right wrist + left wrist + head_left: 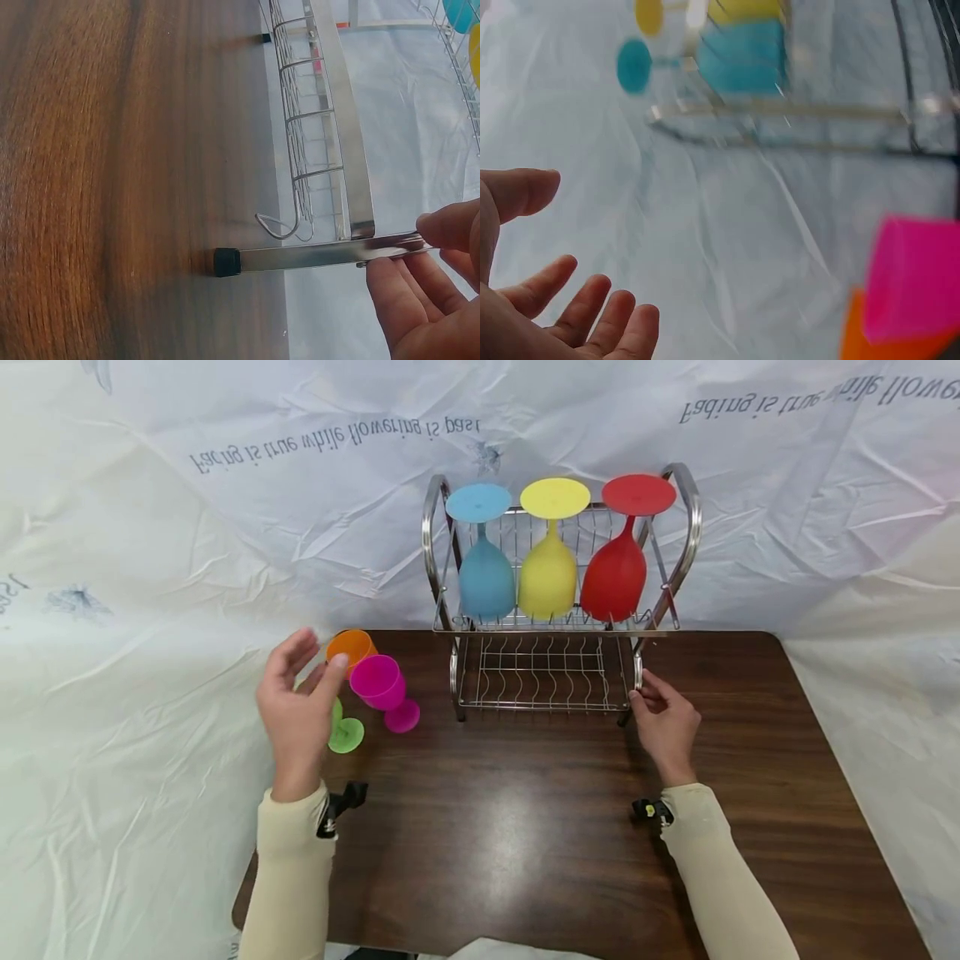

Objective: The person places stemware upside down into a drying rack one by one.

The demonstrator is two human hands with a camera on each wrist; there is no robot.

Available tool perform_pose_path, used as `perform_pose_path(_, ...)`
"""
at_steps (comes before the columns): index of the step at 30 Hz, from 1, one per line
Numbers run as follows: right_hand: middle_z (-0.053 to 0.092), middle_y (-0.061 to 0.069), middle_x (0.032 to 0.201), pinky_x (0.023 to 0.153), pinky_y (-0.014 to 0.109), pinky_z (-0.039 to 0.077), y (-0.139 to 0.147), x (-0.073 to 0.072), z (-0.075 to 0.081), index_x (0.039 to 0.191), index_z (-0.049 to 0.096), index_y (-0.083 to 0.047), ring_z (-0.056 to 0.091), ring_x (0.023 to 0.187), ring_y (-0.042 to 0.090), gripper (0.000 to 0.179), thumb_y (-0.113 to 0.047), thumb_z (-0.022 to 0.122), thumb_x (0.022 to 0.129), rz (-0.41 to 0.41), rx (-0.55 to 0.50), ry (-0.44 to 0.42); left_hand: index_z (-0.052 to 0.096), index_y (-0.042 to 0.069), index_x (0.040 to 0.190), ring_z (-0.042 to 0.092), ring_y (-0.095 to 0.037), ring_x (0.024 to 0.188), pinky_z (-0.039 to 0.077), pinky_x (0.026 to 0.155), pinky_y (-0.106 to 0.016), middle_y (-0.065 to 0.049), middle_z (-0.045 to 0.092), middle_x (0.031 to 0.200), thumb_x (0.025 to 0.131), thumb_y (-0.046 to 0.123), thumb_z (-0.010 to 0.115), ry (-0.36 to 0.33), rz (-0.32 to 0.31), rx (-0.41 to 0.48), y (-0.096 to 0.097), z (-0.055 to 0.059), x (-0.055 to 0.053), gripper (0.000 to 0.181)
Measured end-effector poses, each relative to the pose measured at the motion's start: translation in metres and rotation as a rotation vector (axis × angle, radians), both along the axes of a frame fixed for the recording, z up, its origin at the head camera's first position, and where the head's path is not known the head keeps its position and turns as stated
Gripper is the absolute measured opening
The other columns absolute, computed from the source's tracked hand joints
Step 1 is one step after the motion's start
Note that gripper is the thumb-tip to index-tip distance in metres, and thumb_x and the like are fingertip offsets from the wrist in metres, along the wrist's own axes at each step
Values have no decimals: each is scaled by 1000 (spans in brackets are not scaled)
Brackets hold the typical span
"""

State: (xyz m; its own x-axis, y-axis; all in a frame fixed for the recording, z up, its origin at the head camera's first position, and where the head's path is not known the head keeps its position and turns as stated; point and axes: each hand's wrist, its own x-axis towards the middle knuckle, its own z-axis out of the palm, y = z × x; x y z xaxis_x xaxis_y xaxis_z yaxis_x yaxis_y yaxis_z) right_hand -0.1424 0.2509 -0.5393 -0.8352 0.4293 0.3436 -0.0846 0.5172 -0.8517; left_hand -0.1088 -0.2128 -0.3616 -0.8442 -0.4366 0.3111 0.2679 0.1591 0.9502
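My right hand [666, 727] grips the right front post of a two-tier metal dish rack [692, 518], thumb and fingers on opposite sides in the right wrist view. Upside down on the upper tier stand a blue goblet [486, 581], a yellow goblet [547, 581] and a red goblet [615, 581]. My left hand [296, 710] holds nothing, its fingers apart and loosely bent. Beside it stand an orange cup [348, 646], a magenta goblet [378, 685] and a green goblet [347, 737]; the hand partly hides the green and orange ones.
The lower tier [540, 670] of the rack has wavy wire dividers. Everything stands on a dark brown wooden table [450, 827]. White printed sheeting [315, 510] hangs behind the table and along both sides.
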Motion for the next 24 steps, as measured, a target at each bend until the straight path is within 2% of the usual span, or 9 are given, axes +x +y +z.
perform_pose_path(3, 81, 18, 105, 74, -1, 46, 1, 0, -1, 134, 75, -18, 59, 78, -21, 40, -12, 79, 95, 5, 9, 8, 69, 11, 136, 61, -21, 129, 55, 108, -30, -3, 67, 134, 86, 12, 88, -32, 95, 82, -28, -26, 6, 53)
perform_pose_path(7, 81, 18, 105, 75, -1, 46, 2, 0, -3, 134, 75, -18, 59, 79, -22, 40, -11, 79, 95, 8, 14, 15, 67, 12, 137, 58, -20, 132, 50, 115, -36, -2, 64, 136, 85, 9, 88, -71, 194, 150, -55, -63, 11, 56)
perform_pose_path(10, 81, 17, 105, 74, -1, 47, 1, 0, -3, 134, 75, -18, 60, 79, -21, 40, -10, 79, 95, 6, 5, 16, 65, 10, 140, 56, -19, 134, 47, 118, -40, -1, 62, 140, 85, 10, 88, -77, 244, 135, -68, -90, 12, 60)
perform_pose_path(13, 80, 18, 105, 74, -1, 47, 1, -1, -1, 134, 75, -17, 60, 79, -21, 40, -10, 79, 95, 9, -1, 19, 62, 8, 143, 53, -22, 137, 46, 118, -42, -2, 60, 142, 83, 9, 89, -48, 279, 123, -75, -116, 10, 65)
perform_pose_path(19, 80, 18, 104, 73, 0, 47, 0, 1, 1, 133, 76, -15, 60, 77, -20, 39, -10, 79, 94, 10, -9, 8, 50, 6, 152, 47, -22, 141, 42, 122, -48, -8, 51, 149, 80, 4, 90, -13, 272, 160, -78, -156, 7, 83)
perform_pose_path(24, 80, 18, 104, 73, 0, 47, 1, 2, -1, 133, 76, -16, 60, 78, -19, 38, -12, 79, 95, 4, -10, 4, 46, 6, 155, 45, -22, 141, 46, 120, -45, -9, 49, 149, 79, 0, 91, 9, 258, 191, -76, -172, 2, 89)
